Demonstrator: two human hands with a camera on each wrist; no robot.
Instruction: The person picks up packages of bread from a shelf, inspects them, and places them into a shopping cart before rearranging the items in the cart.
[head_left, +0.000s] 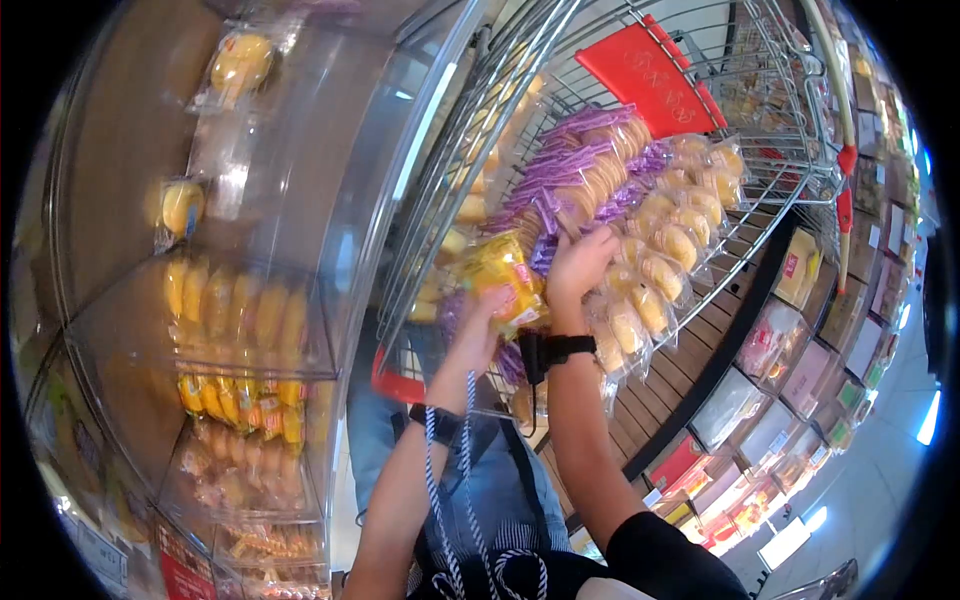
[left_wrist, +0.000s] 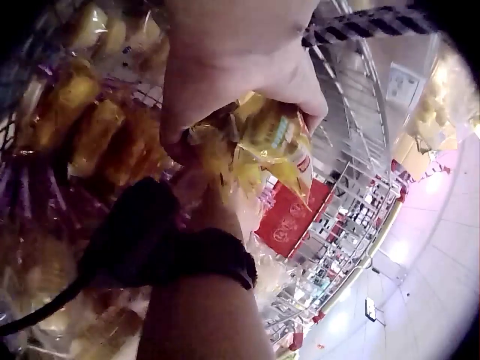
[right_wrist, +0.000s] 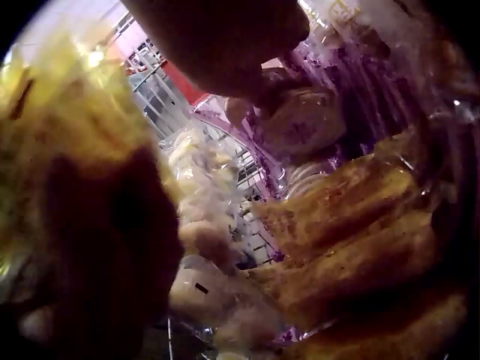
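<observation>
Yellow packets (head_left: 503, 278) are gripped in my left hand (head_left: 480, 325) over the shopping cart; in the left wrist view the fingers of the left hand (left_wrist: 236, 71) curl round the crinkled packets (left_wrist: 262, 146). My right hand (head_left: 583, 264) reaches down among the purple-edged packs (head_left: 590, 185), just beside the yellow ones. The right wrist view has the right hand (right_wrist: 232, 45) dark at the top, against a round pack with purple marks (right_wrist: 304, 124); its fingertips are hidden, and whether they pinch the pack cannot be told.
Wrapped buns (head_left: 670, 245) fill the cart's right side, near its wire rim (head_left: 740, 262). A red panel (head_left: 650, 80) is at the cart's far end. To the left stands a clear-walled shelf with yellow packs (head_left: 235, 300). Boxed goods (head_left: 725, 410) line the right.
</observation>
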